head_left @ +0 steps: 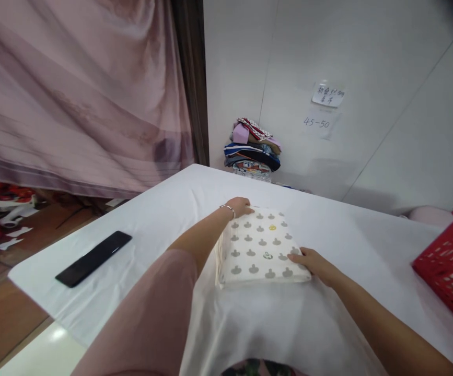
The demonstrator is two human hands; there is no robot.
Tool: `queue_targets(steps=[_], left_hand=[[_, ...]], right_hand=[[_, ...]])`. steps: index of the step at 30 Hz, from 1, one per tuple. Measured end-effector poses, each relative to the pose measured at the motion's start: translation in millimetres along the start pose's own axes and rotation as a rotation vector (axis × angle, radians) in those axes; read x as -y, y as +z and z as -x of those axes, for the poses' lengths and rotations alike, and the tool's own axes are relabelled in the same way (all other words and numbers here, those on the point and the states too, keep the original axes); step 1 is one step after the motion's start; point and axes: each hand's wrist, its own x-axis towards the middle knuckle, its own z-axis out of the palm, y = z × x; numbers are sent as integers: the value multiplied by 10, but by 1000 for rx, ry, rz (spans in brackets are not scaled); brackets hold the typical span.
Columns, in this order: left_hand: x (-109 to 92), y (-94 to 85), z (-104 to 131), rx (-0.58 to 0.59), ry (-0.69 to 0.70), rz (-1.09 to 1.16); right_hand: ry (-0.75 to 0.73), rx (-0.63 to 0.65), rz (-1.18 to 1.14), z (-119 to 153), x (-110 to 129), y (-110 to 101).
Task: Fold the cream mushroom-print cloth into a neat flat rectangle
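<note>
The left hand (240, 207), a bangle at its wrist, lies at the far left corner of the folded patterned cloth (263, 244), and the right hand (311, 262) grips its right edge near the close corner, thumb on top and the other fingers out of sight. The cloth lies flat by the near edge of the white-covered worktop (339, 230), between a black phone-like slab (93, 258) towards the left corner and a red basket (451, 261) at the right edge; a stack of folded fabrics (253, 151) stands beyond the far edge, against the wall.
</note>
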Motion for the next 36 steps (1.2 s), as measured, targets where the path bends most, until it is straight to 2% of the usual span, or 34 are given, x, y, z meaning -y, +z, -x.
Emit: queue_targets(steps=[3, 6, 8, 11, 15, 18, 22, 27, 30, 36], left_hand=[[-8, 88, 97, -111, 20, 29], [214, 92, 410, -326, -50, 121], [396, 103, 688, -408, -184, 181], [558, 223, 1104, -366, -369, 330], [491, 511, 1430, -283, -446, 456], [355, 632, 1465, -308, -500, 458], [231, 602, 1410, -353, -575, 357], [144, 512, 1361, -220, -648, 317], [124, 504, 1333, -191, -641, 282], [200, 584, 1300, -223, -625, 275]], right_hand=[[12, -55, 59, 94, -75, -40], [-11, -86, 82, 80, -87, -56], [-39, -93, 58, 44, -86, -58], [-75, -129, 36, -20, -98, -48], [-99, -196, 82, -86, -146, -28], [-127, -241, 121, -104, -186, -19], [-165, -307, 165, -87, -219, 7], [-222, -343, 187, -70, -255, 38], [-224, -337, 185, -73, -268, 40], [-214, -324, 164, -24, -242, 53]])
